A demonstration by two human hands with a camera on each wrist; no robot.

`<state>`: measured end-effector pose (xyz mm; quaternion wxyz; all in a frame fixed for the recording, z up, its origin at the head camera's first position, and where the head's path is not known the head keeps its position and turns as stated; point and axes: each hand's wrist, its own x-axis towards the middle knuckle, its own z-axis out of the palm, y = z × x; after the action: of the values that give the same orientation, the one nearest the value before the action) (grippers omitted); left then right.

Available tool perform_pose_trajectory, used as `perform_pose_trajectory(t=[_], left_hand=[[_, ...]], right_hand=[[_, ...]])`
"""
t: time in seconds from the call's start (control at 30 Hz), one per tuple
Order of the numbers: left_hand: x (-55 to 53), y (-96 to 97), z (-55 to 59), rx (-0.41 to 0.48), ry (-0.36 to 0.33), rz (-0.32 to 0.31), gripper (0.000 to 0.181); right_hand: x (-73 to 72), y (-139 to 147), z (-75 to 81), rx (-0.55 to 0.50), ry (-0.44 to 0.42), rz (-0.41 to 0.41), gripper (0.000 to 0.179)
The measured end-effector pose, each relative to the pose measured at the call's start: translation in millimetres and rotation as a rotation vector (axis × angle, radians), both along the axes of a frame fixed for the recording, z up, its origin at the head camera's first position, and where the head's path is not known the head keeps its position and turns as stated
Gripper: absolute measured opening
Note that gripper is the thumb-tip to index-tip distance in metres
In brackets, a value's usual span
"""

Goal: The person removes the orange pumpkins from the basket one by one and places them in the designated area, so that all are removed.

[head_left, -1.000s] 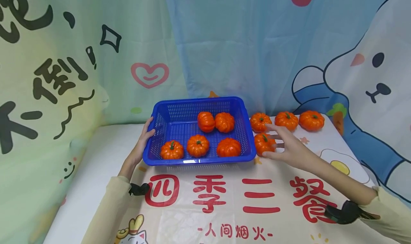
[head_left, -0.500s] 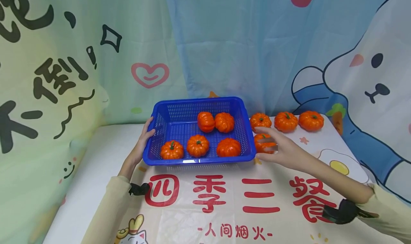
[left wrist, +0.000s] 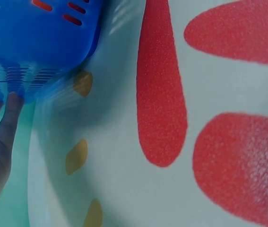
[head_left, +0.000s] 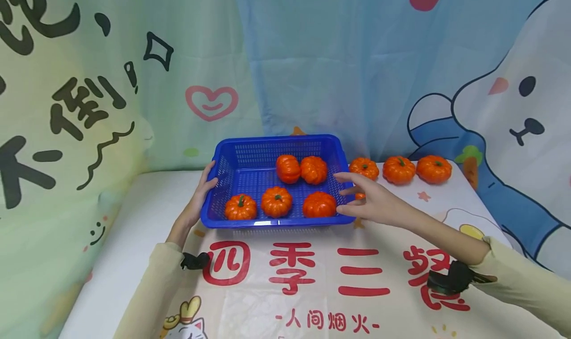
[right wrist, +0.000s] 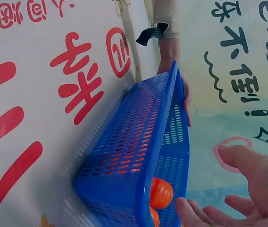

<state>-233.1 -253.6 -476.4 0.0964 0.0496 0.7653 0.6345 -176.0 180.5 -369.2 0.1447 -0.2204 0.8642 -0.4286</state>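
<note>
A blue plastic basket (head_left: 276,223) holds several small orange pumpkins, such as the front right pumpkin (head_left: 319,205) and the front left pumpkin (head_left: 241,207). My left hand (head_left: 195,202) rests against the basket's left side; the left wrist view shows straight fingers (left wrist: 12,111) touching the outer wall. Over the basket's right rim, beside the front right pumpkin, hovers my right hand (head_left: 379,200). Its thumb and fingers stand apart with nothing between them, as the right wrist view shows. Behind this hand a pumpkin (head_left: 359,196) outside the basket is mostly hidden.
Right of the basket, at the table's back, a row of pumpkins (head_left: 399,170) sits near the curtain (head_left: 303,81). A printed cloth (head_left: 321,274) with red characters covers the table in front. White tabletop (head_left: 156,195) shows at left.
My right hand has moved left, from the pumpkin outside the basket to over the right rim. That pumpkin stays on the table. My left hand keeps its place at the basket.
</note>
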Motion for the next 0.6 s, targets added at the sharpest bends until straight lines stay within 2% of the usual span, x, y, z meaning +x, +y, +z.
perform_pose_trajectory(t=[0.23,0.37,0.6], left_hand=[[-0.3,-0.8,1.6,0.001,0.013,-0.004,0.06],[1.0,-1.7,1.0,0.01,0.009,0.0,0.06],[0.7,0.4,0.6,-0.004,0.024,-0.01,0.06]], right_hand=[[-18.7,-15.7,1.7,0.007,-0.037,0.02,0.069],[-41.5,-32.4,3.6,-0.007,-0.069,0.027,0.07],[-84.7,-58.4,9.2,-0.08,-0.233,-0.056,0.068]])
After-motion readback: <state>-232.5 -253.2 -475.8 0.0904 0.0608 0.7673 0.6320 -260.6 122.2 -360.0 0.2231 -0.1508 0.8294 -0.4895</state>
